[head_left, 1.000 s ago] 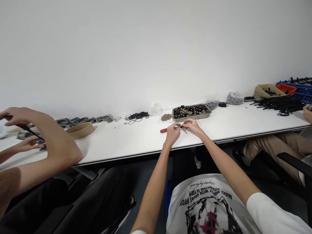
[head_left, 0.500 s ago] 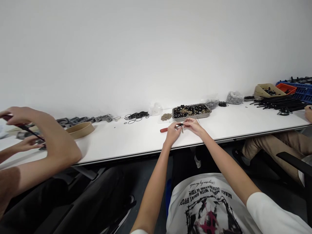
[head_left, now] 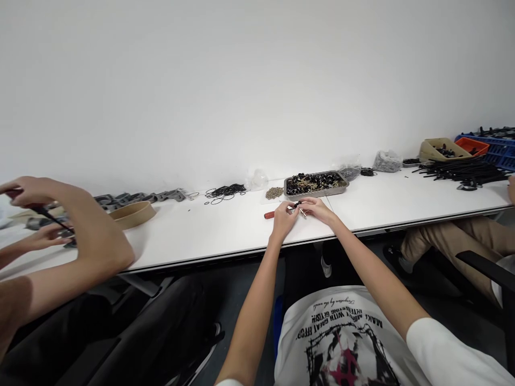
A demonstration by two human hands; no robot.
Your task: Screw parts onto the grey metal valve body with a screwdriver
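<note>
- Small black-and-brass part: held between both hands just above the white table, directly in front of the metal tray. It is too small to identify more closely; a thin brass pin appears to project from a dark body.
- Left hand: fingertips pinched on the dark end of the part, wrist low over the table edge.
- Right hand: thumb and forefinger closed on the brass end, meeting the left hand's fingers at the part.
- Step in hand, as judged: fitting or seating two small pieces together by fingertip pressure, with stock drawn from the tray.
- Next move, as judged: calls for steady alignment of the pin with the body and a firm pinch on both ends; a slip would drop the part onto the table.
- Red-handled tool: lies on the table just left of the left hand, untouched.
- Metal tray: holds mixed black and brass pieces; a heap of small brass parts lies beside it, and black O-rings lie further left.
- Co-workers: another person's hands work a thin black piece at far left; a tan bowl sits near them. A second person sits at far right by black rods.
</note>
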